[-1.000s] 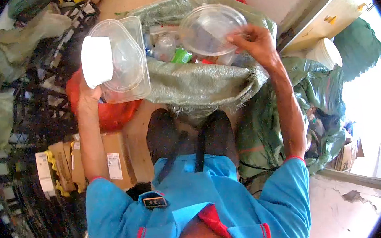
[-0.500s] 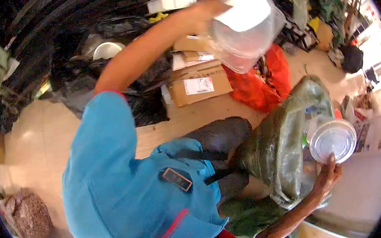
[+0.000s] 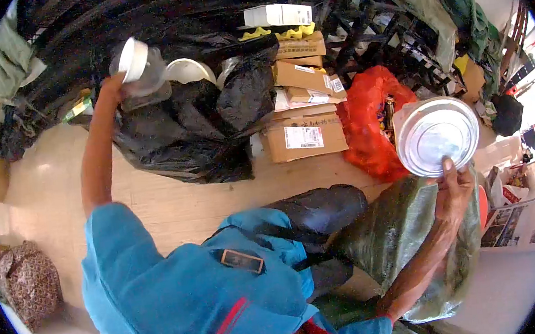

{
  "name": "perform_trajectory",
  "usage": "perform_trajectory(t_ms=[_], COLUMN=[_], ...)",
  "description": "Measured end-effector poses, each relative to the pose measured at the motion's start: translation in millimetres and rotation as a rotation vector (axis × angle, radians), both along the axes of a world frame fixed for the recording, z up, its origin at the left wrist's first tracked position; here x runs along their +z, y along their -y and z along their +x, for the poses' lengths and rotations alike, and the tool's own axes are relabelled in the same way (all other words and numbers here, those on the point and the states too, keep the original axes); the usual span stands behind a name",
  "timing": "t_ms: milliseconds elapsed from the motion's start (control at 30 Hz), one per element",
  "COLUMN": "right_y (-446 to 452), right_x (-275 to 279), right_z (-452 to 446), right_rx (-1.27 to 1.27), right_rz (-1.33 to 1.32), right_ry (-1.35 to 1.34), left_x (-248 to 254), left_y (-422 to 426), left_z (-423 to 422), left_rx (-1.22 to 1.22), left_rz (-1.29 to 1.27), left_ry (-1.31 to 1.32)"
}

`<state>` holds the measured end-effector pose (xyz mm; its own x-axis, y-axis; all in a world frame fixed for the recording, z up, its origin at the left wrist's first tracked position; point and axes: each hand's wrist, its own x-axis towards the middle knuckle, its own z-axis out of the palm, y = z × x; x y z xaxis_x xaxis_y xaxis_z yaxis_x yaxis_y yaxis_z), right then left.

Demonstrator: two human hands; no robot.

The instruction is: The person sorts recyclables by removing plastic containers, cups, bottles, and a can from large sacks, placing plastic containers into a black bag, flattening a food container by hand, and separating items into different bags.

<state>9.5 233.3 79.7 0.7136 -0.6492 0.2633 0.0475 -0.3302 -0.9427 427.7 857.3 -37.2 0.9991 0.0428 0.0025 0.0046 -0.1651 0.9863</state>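
Note:
At upper left, my left hand (image 3: 114, 88) is closed on clear plastic containers (image 3: 150, 76), with a white bowl-like piece (image 3: 135, 58) among them. It is above the left side of a black plastic bag (image 3: 179, 124), beside a white round tub (image 3: 188, 70) lying there. On the right, my right hand (image 3: 455, 191) pinches the near rim of a round clear plastic food container (image 3: 431, 128), thumb on top. This hand is over the mouth area of a green woven sack (image 3: 390, 232) by my knee. My left fingertips are partly hidden.
Stacked cardboard boxes (image 3: 310, 137) stand ahead, with a white carton (image 3: 278, 15) behind. A red plastic bag (image 3: 372, 118) lies right of them. A patterned bag (image 3: 27, 280) sits on the floor (image 3: 57, 187) at left. Posters or papers (image 3: 524, 226) show at far right.
My left hand has swung from above the boxes to the far left with the clear containers, over the black bag. My right hand has lifted the round container up from the sack's opening.

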Motion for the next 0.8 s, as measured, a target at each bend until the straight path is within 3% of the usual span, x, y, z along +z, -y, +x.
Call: perform_trajectory(t_ms=[233, 433, 600, 700, 800], right_y=[14.2, 10.4, 26.9, 26.1, 23.3], right_x=[-19.9, -38.3, -50.8, -48.7, -47.3], right_z=[-14.0, -21.1, -40.6, -43.2, -37.5], right_rx=[-0.019, -0.003, -0.134, -0.098, -0.016], right_rz=[0.017, 0.094, -0.068, 0.095, 0.141], right_ry=[-0.047, -0.029, -0.075, -0.020, 0.014], left_x=[15.4, 21.9, 2.1, -35.0, -54.2], left_y=[-14.8, -4.7, 2.0, 5.6, 25.5], left_z=[-52.4, -28.4, 33.3, 84.5, 108.9], left_rx=[-0.099, -0.318, -0.377, -0.363, -0.159], left_rz=[0.189, 0.298, 0.206, 0.128, -0.111], left_ry=[-0.107, -0.200, -0.233, -0.227, -0.150])
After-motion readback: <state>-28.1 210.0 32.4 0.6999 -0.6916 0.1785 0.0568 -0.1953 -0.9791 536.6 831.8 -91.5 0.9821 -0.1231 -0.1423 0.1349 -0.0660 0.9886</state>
